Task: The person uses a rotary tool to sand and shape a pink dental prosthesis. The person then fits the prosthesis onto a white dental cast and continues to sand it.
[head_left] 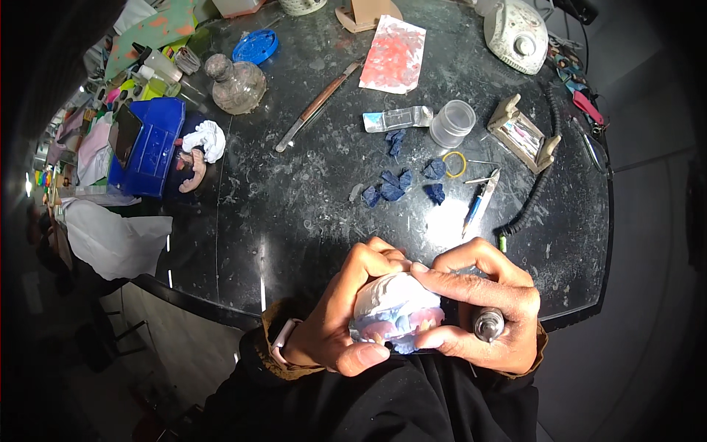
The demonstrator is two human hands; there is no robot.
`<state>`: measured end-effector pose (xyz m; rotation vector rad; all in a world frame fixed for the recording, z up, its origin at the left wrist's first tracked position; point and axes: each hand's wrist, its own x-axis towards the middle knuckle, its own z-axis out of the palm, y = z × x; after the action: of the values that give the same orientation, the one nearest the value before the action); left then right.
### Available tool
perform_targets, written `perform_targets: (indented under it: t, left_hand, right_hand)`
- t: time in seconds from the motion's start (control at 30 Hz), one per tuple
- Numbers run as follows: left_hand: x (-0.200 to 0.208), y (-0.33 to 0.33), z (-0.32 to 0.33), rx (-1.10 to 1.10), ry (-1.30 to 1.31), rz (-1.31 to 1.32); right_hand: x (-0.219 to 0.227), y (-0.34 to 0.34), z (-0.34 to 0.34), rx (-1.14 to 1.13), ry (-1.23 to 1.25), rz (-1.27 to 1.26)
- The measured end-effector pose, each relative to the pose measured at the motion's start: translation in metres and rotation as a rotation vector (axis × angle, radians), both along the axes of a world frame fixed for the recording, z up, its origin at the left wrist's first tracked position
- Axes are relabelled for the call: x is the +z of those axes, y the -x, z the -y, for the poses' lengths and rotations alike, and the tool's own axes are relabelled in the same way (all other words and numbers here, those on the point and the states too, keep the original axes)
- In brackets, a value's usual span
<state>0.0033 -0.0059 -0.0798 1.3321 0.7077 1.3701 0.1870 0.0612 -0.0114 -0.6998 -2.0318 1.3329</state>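
Near the table's front edge I hold a dental model (398,296) between both hands. It has a white plaster top, pink gum-coloured parts with teeth around the middle, and blue below. My left hand (328,313) grips its left side, thumb low on the front and fingers over the far side. On the right, my right hand (508,291) presses the model with thumb and fingers. A metal handpiece (488,324) also sits in that hand, its tip pointing toward me. The back of the model is hidden.
Dark blue scraps (394,184), a yellow ring (454,164) and a blue-handled knife (475,206) lie beyond my hands. Farther off are a clear cup (452,124), a wooden-handled tool (318,107) and a glass burner (237,87). A blue box (153,144) stands left.
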Motion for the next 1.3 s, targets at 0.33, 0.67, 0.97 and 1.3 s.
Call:
perform_targets:
  t: [0.33,0.67,0.97,1.3]
  left_hand:
    - [-0.003,-0.001,0.001,0.037,-0.016,-0.007]
    - [0.012,-0.001,0.002,-0.048,0.22,0.144]
    - [0.023,-0.009,-0.001,0.102,0.19,-0.049]
    - [0.038,-0.015,-0.001,0.18,0.192,-0.26]
  right_hand:
    - [-0.001,0.0,0.002,-0.027,0.037,-0.015]
    - [-0.001,0.009,0.003,-0.119,0.024,-0.019]
    - [0.007,0.009,-0.005,-0.029,-0.03,-0.076]
    - [0.005,0.009,-0.002,-0.086,-0.11,-0.023]
